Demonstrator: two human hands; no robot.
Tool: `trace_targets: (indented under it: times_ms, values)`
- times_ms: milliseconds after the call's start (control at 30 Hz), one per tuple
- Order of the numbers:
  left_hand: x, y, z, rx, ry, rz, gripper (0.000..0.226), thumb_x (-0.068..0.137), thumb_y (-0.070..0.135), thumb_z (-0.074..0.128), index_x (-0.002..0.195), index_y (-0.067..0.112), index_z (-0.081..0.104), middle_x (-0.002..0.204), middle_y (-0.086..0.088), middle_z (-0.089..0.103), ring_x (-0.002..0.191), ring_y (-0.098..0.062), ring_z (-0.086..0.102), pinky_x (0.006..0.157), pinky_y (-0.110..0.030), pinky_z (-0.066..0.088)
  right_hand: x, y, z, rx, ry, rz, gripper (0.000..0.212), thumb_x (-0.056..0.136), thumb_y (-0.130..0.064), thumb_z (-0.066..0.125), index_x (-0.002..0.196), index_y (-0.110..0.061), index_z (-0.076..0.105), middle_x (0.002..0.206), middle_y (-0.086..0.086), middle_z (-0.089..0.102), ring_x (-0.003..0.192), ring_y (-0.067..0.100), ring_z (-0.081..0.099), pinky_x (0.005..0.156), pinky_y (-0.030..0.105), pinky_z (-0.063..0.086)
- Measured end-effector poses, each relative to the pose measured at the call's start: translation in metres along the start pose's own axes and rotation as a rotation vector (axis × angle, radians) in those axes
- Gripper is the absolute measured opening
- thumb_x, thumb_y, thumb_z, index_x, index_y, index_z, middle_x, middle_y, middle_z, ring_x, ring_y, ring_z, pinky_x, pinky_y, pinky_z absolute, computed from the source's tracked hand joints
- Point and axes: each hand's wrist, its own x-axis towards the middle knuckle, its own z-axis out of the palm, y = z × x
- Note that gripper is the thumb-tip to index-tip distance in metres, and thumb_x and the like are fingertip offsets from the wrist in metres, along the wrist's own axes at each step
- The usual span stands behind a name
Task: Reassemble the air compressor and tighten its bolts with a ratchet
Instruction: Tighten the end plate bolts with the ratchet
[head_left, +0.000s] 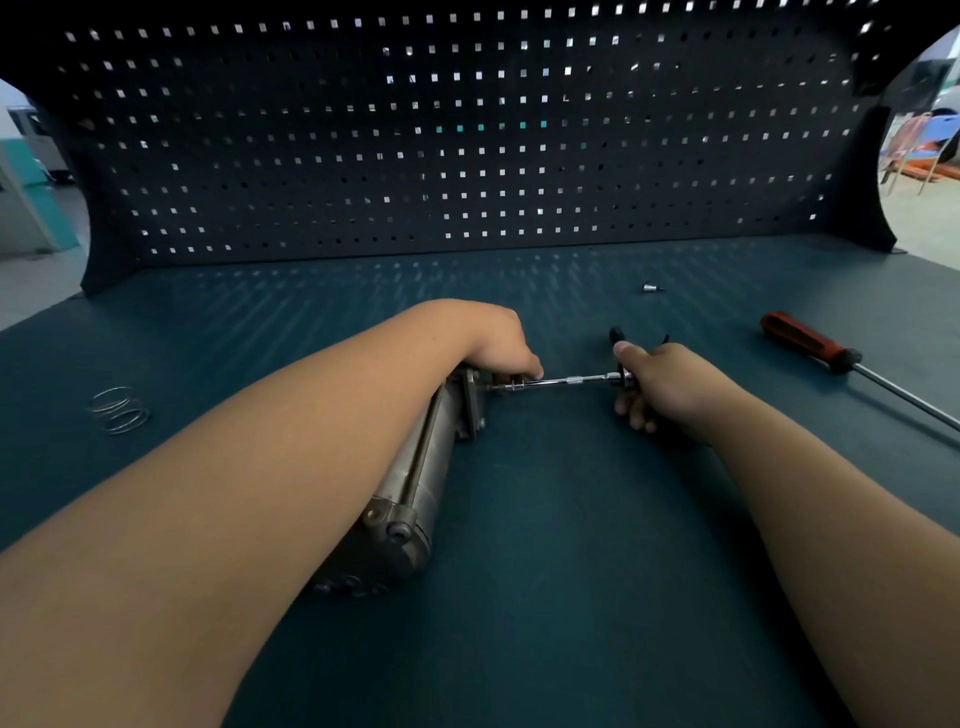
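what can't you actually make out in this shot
Head view only:
- the bolt being tightened: hidden under the left hand at the far end of the air compressor
- the ratchet handle: covered by the right hand
- the screwdriver tip: cut off by the right edge
- the small metal piece beyond the right hand: too small to identify

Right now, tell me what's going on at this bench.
A person is working on the air compressor, which lies on the bench. The left hand grips its far end plate. The right hand holds the ratchet, whose extension bar runs level into that end. A wire spring lies to the left, a screwdriver to the right, both untouched.
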Motion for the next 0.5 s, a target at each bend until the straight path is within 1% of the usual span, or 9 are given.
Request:
trace_targets:
  times_ms: [100, 200, 233, 300, 333, 367, 433, 500]
  values:
    - [0.004, 0.000, 0.001, 0.034, -0.008, -0.009, 0.037, 0.082, 0.058, 0.056, 0.072, 0.024, 0.066, 0.080, 0.009, 0.061, 0.074, -0.012, 0.058, 0.059, -0.028, 0.039, 0.000, 0.001, -0.001, -0.040, -0.004, 0.006, 0.056, 0.099, -0.045, 0.041, 0.068, -0.003, 0.063, 0.044, 0.002, 0.059, 0.034, 0.013, 0.048, 0.037, 0.017, 0.035]
    - [0.006, 0.001, 0.001, 0.044, -0.011, -0.018, 0.037, 0.081, 0.058, 0.058, 0.066, 0.024, 0.065, 0.076, 0.009, 0.061, 0.070, -0.012, 0.058, 0.055, -0.028, 0.037, 0.001, 0.007, -0.005, -0.016, 0.005, -0.034, 0.041, 0.098, -0.036, 0.050, 0.080, -0.003, 0.065, 0.051, 0.002, 0.063, 0.040, 0.012, 0.053, 0.047, 0.022, 0.040]
    - [0.007, 0.001, 0.001, 0.045, -0.014, -0.021, 0.037, 0.081, 0.057, 0.058, 0.065, 0.024, 0.065, 0.075, 0.009, 0.062, 0.069, -0.012, 0.058, 0.055, -0.028, 0.037, 0.001, 0.008, -0.006, 0.033, -0.006, -0.050, 0.034, 0.097, -0.031, 0.054, 0.086, -0.001, 0.066, 0.055, 0.004, 0.065, 0.043, 0.012, 0.056, 0.049, 0.024, 0.043]
    - [0.007, 0.001, 0.000, 0.047, -0.018, -0.023, 0.037, 0.082, 0.055, 0.059, 0.063, 0.024, 0.064, 0.073, 0.010, 0.061, 0.067, -0.012, 0.057, 0.054, -0.027, 0.036, 0.002, 0.011, -0.008, 0.230, -0.044, -0.077, 0.018, 0.095, -0.016, 0.060, 0.099, 0.001, 0.065, 0.069, 0.008, 0.065, 0.052, 0.014, 0.063, 0.052, 0.025, 0.051]
    - [0.007, 0.001, 0.001, 0.051, -0.019, -0.023, 0.038, 0.082, 0.055, 0.058, 0.061, 0.024, 0.064, 0.072, 0.010, 0.061, 0.066, -0.011, 0.057, 0.054, -0.027, 0.036, 0.001, 0.011, -0.008, 0.330, -0.064, -0.088, 0.014, 0.093, -0.009, 0.061, 0.104, -0.001, 0.066, 0.076, 0.008, 0.064, 0.056, 0.016, 0.065, 0.054, 0.023, 0.053]
    - [0.006, 0.002, 0.001, 0.056, -0.016, -0.024, 0.038, 0.082, 0.055, 0.058, 0.061, 0.023, 0.063, 0.072, 0.010, 0.060, 0.066, -0.011, 0.056, 0.053, -0.027, 0.035, 0.001, 0.012, -0.009, 0.392, -0.076, -0.106, 0.015, 0.091, -0.004, 0.062, 0.105, -0.004, 0.066, 0.080, 0.007, 0.064, 0.061, 0.017, 0.067, 0.056, 0.022, 0.055]
    - [0.006, 0.002, 0.000, 0.055, -0.008, -0.034, 0.038, 0.082, 0.055, 0.059, 0.062, 0.023, 0.064, 0.072, 0.009, 0.060, 0.065, -0.012, 0.056, 0.053, -0.027, 0.035, 0.002, 0.014, -0.009, 0.384, -0.096, -0.158, 0.018, 0.087, 0.003, 0.064, 0.097, -0.011, 0.068, 0.086, 0.004, 0.066, 0.069, 0.016, 0.067, 0.061, 0.020, 0.056]
    - [0.005, 0.003, 0.001, 0.055, -0.012, -0.037, 0.038, 0.082, 0.056, 0.058, 0.064, 0.023, 0.064, 0.075, 0.008, 0.060, 0.067, -0.013, 0.057, 0.054, -0.028, 0.036, 0.002, 0.015, -0.010, 0.272, -0.103, -0.198, 0.022, 0.084, 0.004, 0.066, 0.091, -0.016, 0.070, 0.090, -0.002, 0.070, 0.073, 0.014, 0.067, 0.062, 0.019, 0.055]
